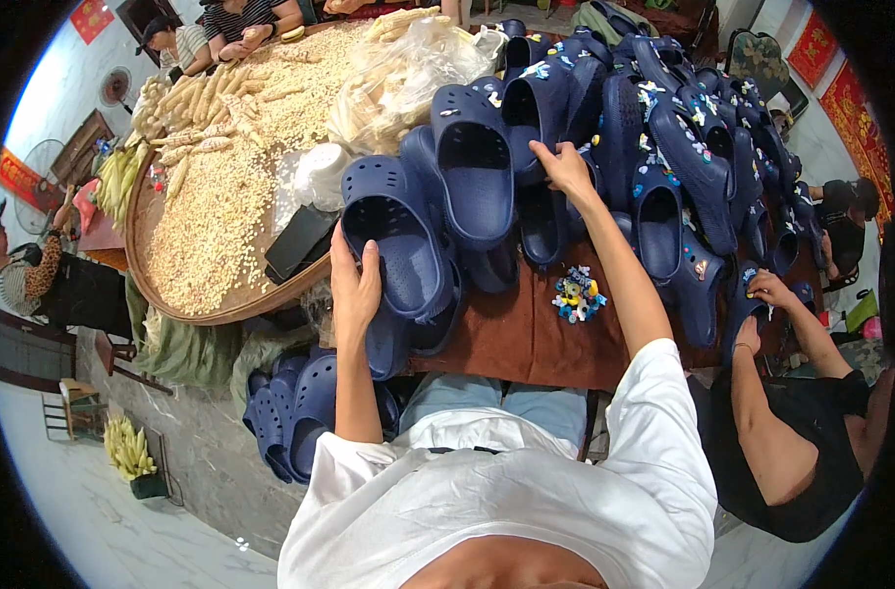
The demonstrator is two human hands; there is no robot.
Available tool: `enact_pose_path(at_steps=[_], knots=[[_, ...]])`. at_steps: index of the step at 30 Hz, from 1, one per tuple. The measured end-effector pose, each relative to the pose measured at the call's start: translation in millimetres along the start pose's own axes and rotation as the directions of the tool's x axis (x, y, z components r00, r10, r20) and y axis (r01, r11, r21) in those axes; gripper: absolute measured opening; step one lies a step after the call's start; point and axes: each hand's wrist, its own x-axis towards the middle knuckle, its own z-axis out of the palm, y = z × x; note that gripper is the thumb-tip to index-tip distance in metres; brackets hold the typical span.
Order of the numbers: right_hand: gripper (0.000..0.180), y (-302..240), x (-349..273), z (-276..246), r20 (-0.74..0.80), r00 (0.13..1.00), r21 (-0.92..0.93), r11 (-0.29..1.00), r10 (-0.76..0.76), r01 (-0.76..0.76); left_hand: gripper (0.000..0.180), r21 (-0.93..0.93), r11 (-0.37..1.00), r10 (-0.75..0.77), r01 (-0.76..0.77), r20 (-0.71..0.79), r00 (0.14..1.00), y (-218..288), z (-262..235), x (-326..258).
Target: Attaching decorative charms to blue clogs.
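Observation:
My left hand (pixel 354 294) is closed on the side of a navy blue clog (pixel 398 260), thumb near its opening. This clog has holes across its toe and no charms that I can see. Another plain clog (pixel 477 167) sits just to its right. My right hand (pixel 568 175) grips the heel edge of a navy clog with charms (pixel 534 103) between thumb and fingers; part of that grip is hidden. Below my right forearm's left side, a small heap of colourful shoe charms (pixel 579 294) lies on the brown tabletop (pixel 506 339).
Many decorated clogs (pixel 693 147) are piled at the right. To the left, a round tray (pixel 212 316) holds corn kernels and cobs, with a black phone (pixel 300 242) and plastic bag (pixel 398 83). More clogs (pixel 290 412) hang low left. A co-worker's hands (pixel 766 294) handle a clog.

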Motion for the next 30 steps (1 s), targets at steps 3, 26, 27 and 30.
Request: enact_pose_path(at_steps=[3, 26, 27, 30], knots=[[0.088, 2.4, 1.3, 1.6, -0.035, 0.999, 0.087, 0.996, 0.010, -0.007, 0.056, -0.021, 1.000, -0.008, 0.008, 0.003, 1.000, 0.1, -4.8, -1.9], [0.048, 81.4, -185.5, -48.8, -0.251, 0.929, 0.279, 0.898, -0.273, 0.340, 0.055, 0.020, 1.000, 0.018, -0.015, -0.199, 0.980, 11.7, -10.8, -23.4], [0.047, 88.2, -208.0, -46.2, -0.229, 0.931, 0.314, 0.883, -0.285, 0.348, 0.052, -0.001, 1.000, 0.025, -0.026, -0.221, 0.975, 24.1, -13.0, -28.1], [0.049, 106.8, -278.6, -34.1, -0.067, 0.976, 0.432, 0.876, -0.206, 0.214, 0.041, -0.034, 0.984, 0.154, -0.176, -0.339, 0.928, 53.7, -5.3, -50.8]])
